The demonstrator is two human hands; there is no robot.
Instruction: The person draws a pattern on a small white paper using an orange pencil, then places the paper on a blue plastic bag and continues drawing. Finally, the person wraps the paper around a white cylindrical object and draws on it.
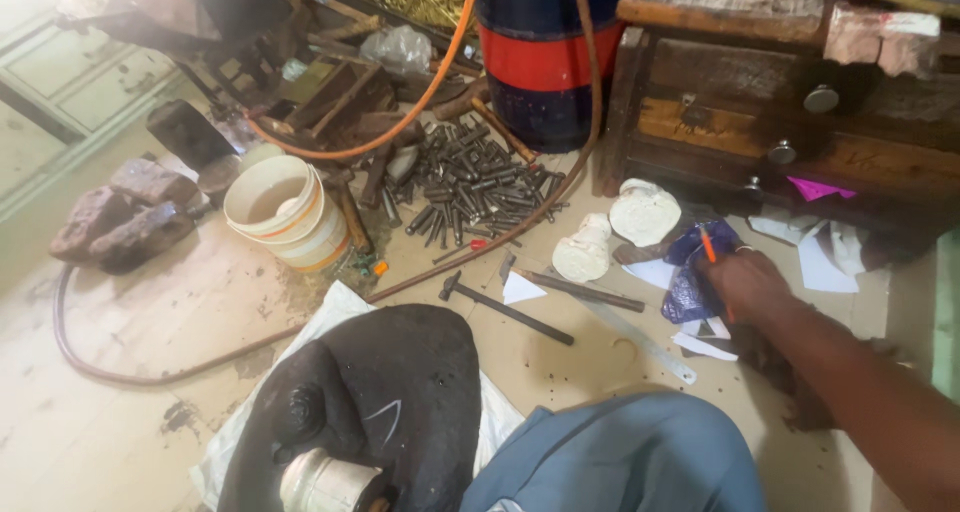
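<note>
My right hand (748, 280) reaches out over the floor at the right and holds an orange pencil (706, 244), its fingers resting on a blue crumpled plastic bag (690, 287) and white paper scraps (702, 344). My left hand is out of view. A black rounded metal piece (385, 392) with a chalk mark lies on white cloth in front of me, with a metal cap (322, 482) at its near end. A hammer (505, 309) and a steel ruler (640, 340) lie between them.
A heap of metal punches (468, 182), a white bucket (285, 210), stones (125, 217), white plaster lumps (612, 234), an orange hose (420, 97), a red-and-blue drum (540, 57) and a wooden drawer chest (790, 112) surround the spot. My blue-clad knee (630, 457) is at the bottom.
</note>
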